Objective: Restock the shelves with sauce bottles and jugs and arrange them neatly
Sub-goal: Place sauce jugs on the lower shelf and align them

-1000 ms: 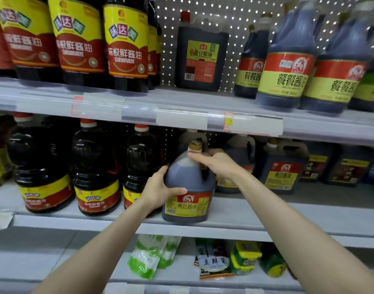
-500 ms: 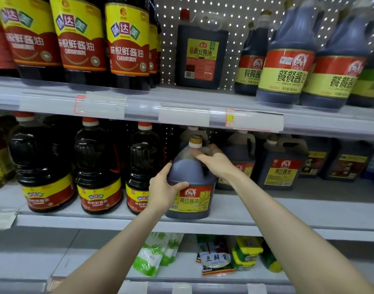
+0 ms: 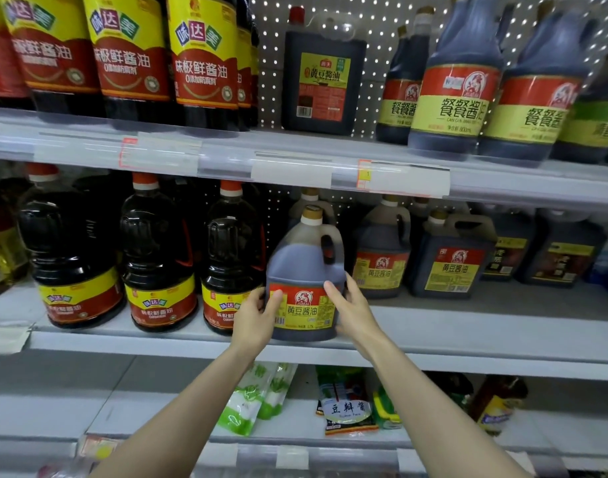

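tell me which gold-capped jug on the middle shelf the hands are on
The round jug at the front edge of the middle shelf: the left hand and right hand grip its sides. The other jugs stand further back, untouched.

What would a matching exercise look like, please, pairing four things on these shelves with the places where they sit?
Things:
1. green-and-white pouches
2. beige-capped soy sauce jug
3. three red-capped bottles
4. rectangular red-capped jug

Places:
A. front of the middle shelf, held between the left hand and right hand
B. top shelf, against the pegboard
C. bottom shelf
D. middle shelf, left of the held jug

Pairs: 1-C, 2-A, 3-D, 4-B.
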